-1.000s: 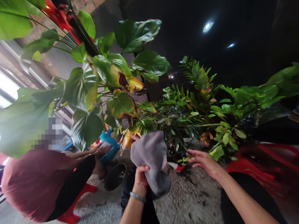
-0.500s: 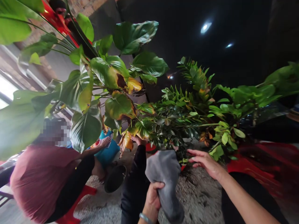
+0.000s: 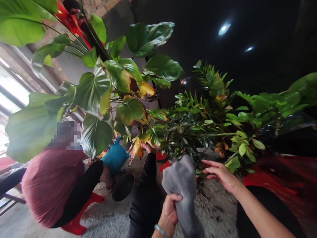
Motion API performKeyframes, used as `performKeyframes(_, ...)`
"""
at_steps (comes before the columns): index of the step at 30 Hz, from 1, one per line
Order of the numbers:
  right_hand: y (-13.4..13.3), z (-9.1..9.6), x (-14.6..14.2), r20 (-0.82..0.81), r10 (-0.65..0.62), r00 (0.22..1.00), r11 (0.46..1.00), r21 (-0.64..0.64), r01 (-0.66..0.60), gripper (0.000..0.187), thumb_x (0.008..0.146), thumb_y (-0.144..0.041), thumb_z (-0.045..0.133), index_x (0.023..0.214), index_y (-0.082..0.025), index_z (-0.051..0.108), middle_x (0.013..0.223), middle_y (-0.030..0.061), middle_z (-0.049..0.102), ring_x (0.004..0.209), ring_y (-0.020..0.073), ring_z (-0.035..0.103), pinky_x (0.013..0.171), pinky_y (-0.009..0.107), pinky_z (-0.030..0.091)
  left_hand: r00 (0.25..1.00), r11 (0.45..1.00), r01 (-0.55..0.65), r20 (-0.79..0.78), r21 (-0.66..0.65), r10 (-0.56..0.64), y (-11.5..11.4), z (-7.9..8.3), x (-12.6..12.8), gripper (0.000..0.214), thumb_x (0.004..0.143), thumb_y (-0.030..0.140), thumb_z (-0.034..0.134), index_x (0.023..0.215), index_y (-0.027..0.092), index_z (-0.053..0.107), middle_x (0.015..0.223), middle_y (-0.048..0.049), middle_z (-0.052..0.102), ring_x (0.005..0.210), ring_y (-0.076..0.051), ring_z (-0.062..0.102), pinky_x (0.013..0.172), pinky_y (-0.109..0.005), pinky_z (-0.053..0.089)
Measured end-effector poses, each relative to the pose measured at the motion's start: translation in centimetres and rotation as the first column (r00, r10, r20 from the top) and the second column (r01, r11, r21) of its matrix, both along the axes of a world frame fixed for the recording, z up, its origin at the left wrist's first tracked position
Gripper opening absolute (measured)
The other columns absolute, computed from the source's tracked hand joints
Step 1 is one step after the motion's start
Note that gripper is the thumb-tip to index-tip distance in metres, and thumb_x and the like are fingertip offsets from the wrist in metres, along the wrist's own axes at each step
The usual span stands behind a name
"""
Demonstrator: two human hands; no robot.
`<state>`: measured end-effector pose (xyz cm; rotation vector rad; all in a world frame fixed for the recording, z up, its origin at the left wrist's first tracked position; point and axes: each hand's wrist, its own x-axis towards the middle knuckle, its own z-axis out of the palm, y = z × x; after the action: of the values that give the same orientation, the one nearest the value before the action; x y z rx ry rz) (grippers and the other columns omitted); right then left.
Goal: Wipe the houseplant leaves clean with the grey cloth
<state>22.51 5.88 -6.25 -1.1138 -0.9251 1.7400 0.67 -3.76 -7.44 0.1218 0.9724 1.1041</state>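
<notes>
Head view, left hand (image 3: pixel 169 210): I see it clenched on grey cloth (image 3: pixel 182 178).
Right hand (image 3: pixel 220 173): released, plant (image 3: pixel 198 129) at 11 o'clock.

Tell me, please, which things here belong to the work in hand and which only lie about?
In hand:
- grey cloth, gripped by the left hand
- small-leaved plant, near the open right hand

Lying about:
- blue container
- dark round pot
- red stool, under another person
</notes>
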Motion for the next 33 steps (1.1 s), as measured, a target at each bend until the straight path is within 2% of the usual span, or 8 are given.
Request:
performKeyframes(4, 0.1, -0.2, 0.0, -0.018, 0.003, 1.0, 1.0, -0.01, -0.003, 0.035, 0.054, -0.021, 0.075, 0.089, -0.02, 0.077, 0.097, 0.0083, 0.078, 0.074, 0.0212, 0.072, 0.058, 0.028, 0.053, 0.999, 0.985, -0.011, 0.046, 0.174, 0.003, 1.2, 2.7, -1.7, 0.026, 0.038, 0.002, 0.059, 0.058, 0.015, 0.067, 0.055, -0.005, 0.069, 0.063, -0.028, 0.069, 0.078, -0.043, 0.055)
performKeyframes(9, 0.3, -0.2, -0.3, -0.009, -0.045, 0.999, 0.998, -0.034, 0.045, 0.031, 0.054, -0.021, 0.075, 0.085, -0.02, 0.077, 0.097, 0.0089, 0.077, 0.072, 0.0215, 0.072, 0.056, 0.028, 0.053, 0.936, 0.873, -0.341, 0.042, 0.347, 0.349, 7.6, 8.7, -3.1, 0.03, 0.046, 0.004, 0.058, 0.071, 0.017, 0.069, 0.057, 0.0019, 0.07, 0.052, -0.018, 0.064, 0.073, -0.035, 0.056)
performKeyframes(13, 0.2, -0.1, -0.2, -0.01, -0.061, 0.998, 0.998, -0.034, 0.061, 0.03, 0.054, -0.016, 0.072, 0.084, -0.02, 0.077, 0.082, 0.0073, 0.077, 0.073, 0.0222, 0.072, 0.055, 0.028, 0.053, 0.934, 0.926, -0.344, -0.04, 0.154, 0.354, 6.2, 5.3, -1.6, 0.017, 0.053, 0.007, 0.066, 0.069, 0.012, 0.068, 0.055, -0.0036, 0.069, 0.048, -0.018, 0.063, 0.074, -0.036, 0.055)
performKeyframes(18, 0.1, -0.1, 0.0, 0.001, -0.026, 1.0, 1.0, -0.011, 0.026, 0.031, 0.057, -0.017, 0.071, 0.087, -0.019, 0.076, 0.081, 0.0073, 0.077, 0.076, 0.023, 0.072, 0.058, 0.029, 0.054, 0.996, 0.998, -0.05, 0.067, -0.028, 0.052, 0.0, -0.9, -1.2, 0.02, 0.047, 0.006, 0.066, 0.066, 0.012, 0.07, 0.058, -0.0093, 0.071, 0.071, -0.032, 0.071, 0.082, -0.045, 0.053)
performKeyframes(22, 0.3, -0.3, -0.1, -0.027, -0.006, 1.0, 1.0, -0.011, 0.005, 0.035, 0.056, -0.02, 0.073, 0.09, -0.018, 0.076, 0.099, 0.0104, 0.077, 0.077, 0.0227, 0.072, 0.059, 0.029, 0.053, 0.993, 0.98, -0.058, 0.115, 0.192, 0.036, 1.7, 2.4, -3.2, 0.028, 0.041, 0.001, 0.06, 0.062, 0.015, 0.07, 0.057, -0.004, 0.072, 0.063, -0.028, 0.07, 0.08, -0.043, 0.055)
performKeyframes(27, 0.3, -0.3, -0.4, -0.013, -0.044, 0.999, 0.999, -0.024, 0.044, 0.033, 0.055, -0.019, 0.074, 0.088, -0.019, 0.076, 0.098, 0.0096, 0.077, 0.073, 0.0211, 0.072, 0.057, 0.028, 0.052, 0.95, 0.898, -0.302, 0.028, 0.321, 0.309, 7.7, 8.1, -3.3, 0.024, 0.048, 0.004, 0.062, 0.067, 0.016, 0.07, 0.058, -0.0003, 0.072, 0.052, -0.019, 0.065, 0.073, -0.035, 0.057)
performKeyframes(30, 0.2, -0.2, -0.4, -0.021, -0.068, 0.997, 0.997, -0.028, 0.067, 0.031, 0.055, -0.016, 0.07, 0.086, -0.018, 0.077, 0.083, 0.0081, 0.077, 0.073, 0.0221, 0.071, 0.056, 0.028, 0.053, 0.921, 0.914, -0.357, -0.092, 0.194, 0.38, 6.8, 6.2, -1.5, 0.016, 0.051, 0.007, 0.066, 0.064, 0.015, 0.067, 0.054, -0.0015, 0.07, 0.049, -0.018, 0.063, 0.074, -0.035, 0.056)
performKeyframes(33, 0.1, -0.2, -0.2, -0.014, -0.06, 0.998, 0.998, -0.018, 0.059, 0.033, 0.056, -0.016, 0.069, 0.088, -0.018, 0.077, 0.076, 0.0073, 0.076, 0.075, 0.0233, 0.072, 0.057, 0.029, 0.053, 0.965, 0.973, -0.23, -0.136, -0.014, 0.226, 3.1, 2.3, -0.3, 0.016, 0.045, 0.005, 0.065, 0.059, 0.013, 0.066, 0.05, -0.0059, 0.068, 0.05, -0.023, 0.064, 0.073, -0.041, 0.056)
